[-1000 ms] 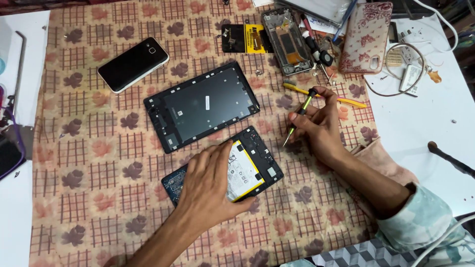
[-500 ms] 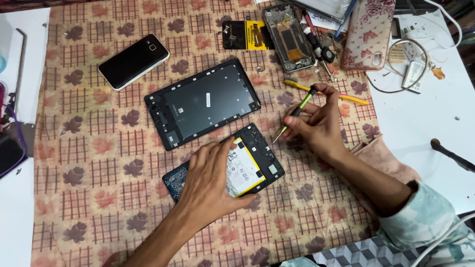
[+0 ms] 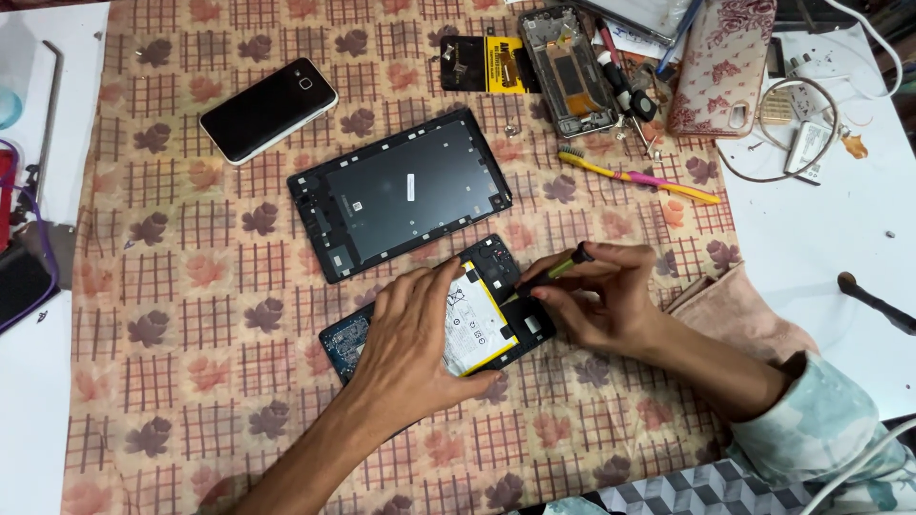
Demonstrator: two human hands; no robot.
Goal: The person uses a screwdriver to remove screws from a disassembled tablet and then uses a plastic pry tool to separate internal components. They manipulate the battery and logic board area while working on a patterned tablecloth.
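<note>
The fingers of the right hand (image 3: 596,305) are pinched together around a thin screwdriver (image 3: 549,275) with a yellow-green shaft and dark handle, its tip set down on the upper right part of the opened tablet (image 3: 496,286). The fingers of the left hand (image 3: 415,348) lie spread and flat, pressing on the middle of that tablet and covering much of its white battery (image 3: 472,329); they grip nothing. The tablet lies tilted, inner side up, with a blue circuit board (image 3: 345,339) showing at its left end, a little below the middle of the patterned cloth (image 3: 191,286).

Just above it, close but apart, lies the tablet's dark back cover (image 3: 401,195), inner face up and tilted the same way. Toward the cloth's upper left corner rests a black smartphone (image 3: 267,110), screen up. Along the cloth's top edge sit a black and yellow part (image 3: 487,65), a stripped phone frame (image 3: 572,72) and, beside it, a few small screwdrivers (image 3: 625,91). A yellow and pink toothbrush (image 3: 639,176) lies to the right of the back cover. At the cloth's upper right corner a floral phone case (image 3: 720,67) rests partly on the white table (image 3: 830,238), where a coiled cable (image 3: 782,162) circles a small white battery (image 3: 809,143).
</note>
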